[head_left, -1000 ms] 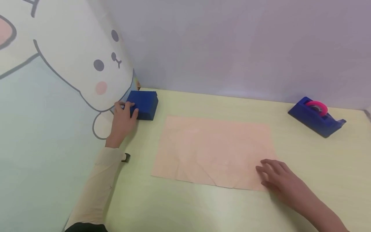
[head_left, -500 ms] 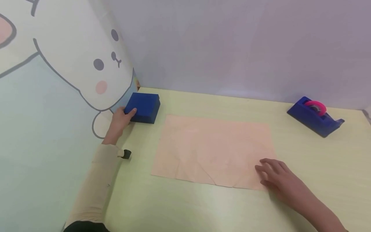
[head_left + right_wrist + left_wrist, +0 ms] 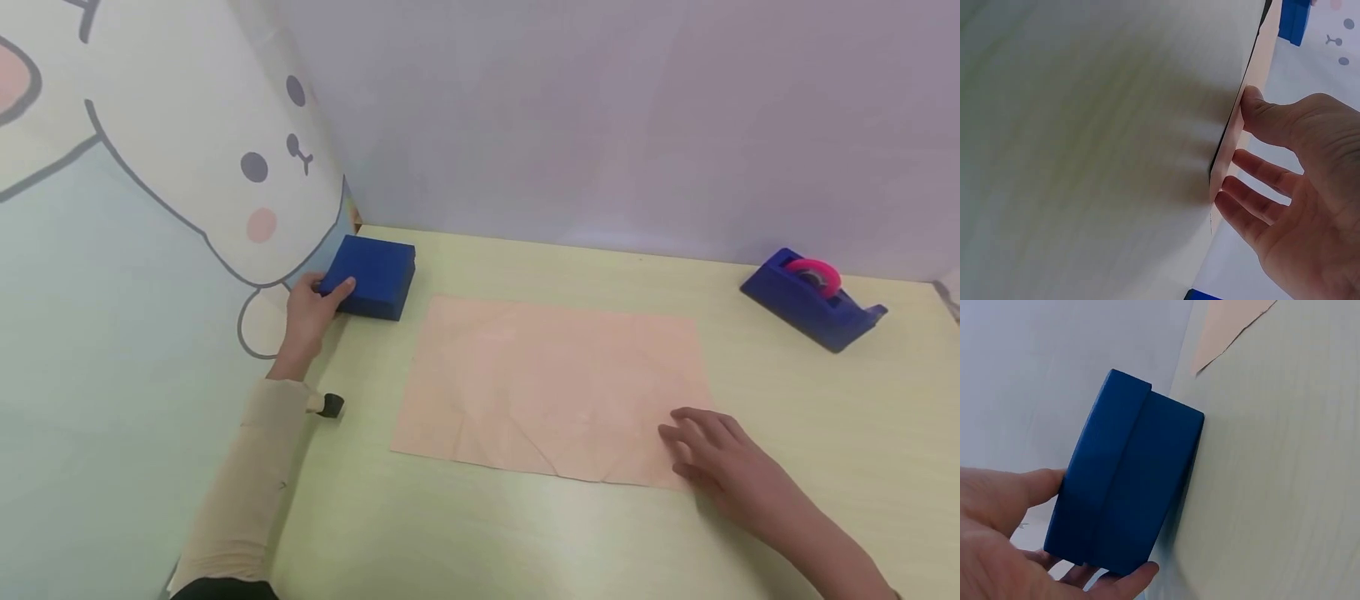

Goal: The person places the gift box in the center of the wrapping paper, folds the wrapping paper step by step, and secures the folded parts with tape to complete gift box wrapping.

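Note:
My left hand (image 3: 307,317) grips a blue lidded box (image 3: 372,275) at the table's far left corner. In the left wrist view, the thumb lies on the lid of the box (image 3: 1125,475) and the fingers are at its end and lower edge. A narrow dark gap runs between its underside and the table. My right hand (image 3: 738,471) rests on the right front corner of a wrinkled peach paper sheet (image 3: 555,383). Its fingers are spread and relaxed, fingertips touching the sheet in the right wrist view.
A blue tape dispenser (image 3: 806,308) with a pink core (image 3: 821,273) stands at the back right of the pale table (image 3: 480,542). A lilac wall (image 3: 600,125) borders the back. To the left rises a wall with a cartoon animal print (image 3: 217,167).
My left hand has shifted from over the box's left side to a grip with the thumb on top. The box has moved slightly right and towards me. My right hand has stayed put.

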### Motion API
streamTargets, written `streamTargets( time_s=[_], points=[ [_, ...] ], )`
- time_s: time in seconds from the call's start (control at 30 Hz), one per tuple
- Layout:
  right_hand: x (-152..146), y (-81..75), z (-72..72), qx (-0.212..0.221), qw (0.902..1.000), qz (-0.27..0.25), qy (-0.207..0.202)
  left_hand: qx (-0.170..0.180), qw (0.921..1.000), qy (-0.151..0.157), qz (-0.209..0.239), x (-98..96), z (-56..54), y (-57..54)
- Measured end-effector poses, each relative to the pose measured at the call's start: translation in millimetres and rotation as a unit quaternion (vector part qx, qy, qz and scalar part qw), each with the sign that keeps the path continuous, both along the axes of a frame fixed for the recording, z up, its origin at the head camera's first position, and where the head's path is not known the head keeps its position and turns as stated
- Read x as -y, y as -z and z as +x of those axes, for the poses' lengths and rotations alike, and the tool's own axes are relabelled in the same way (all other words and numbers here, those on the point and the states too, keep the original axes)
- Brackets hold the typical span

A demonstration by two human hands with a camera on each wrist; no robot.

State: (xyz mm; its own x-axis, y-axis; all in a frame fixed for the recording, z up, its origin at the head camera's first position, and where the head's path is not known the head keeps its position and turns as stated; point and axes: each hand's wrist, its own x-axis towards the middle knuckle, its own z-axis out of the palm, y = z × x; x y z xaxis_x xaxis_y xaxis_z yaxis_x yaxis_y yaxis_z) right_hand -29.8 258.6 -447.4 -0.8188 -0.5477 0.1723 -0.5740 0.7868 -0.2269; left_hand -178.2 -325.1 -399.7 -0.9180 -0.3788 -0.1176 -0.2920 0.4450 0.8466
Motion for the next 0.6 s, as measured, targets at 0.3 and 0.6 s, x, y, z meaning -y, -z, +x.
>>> streamTargets(
  time_s=[0.3,0.6],
  points=[
    [-0.2,2.0,-2.2,-0.018,0.9997,-0.007,-0.012,0.011,0.9876,0.024,0.155,-4.0,6.2,-1.2],
    [-2.2,1.0,-1.8,-0.005,0.9999,-0.012,-0.008,0.014,0.9662,0.162,0.2,-35.0,9.9,-12.2]
  ],
)
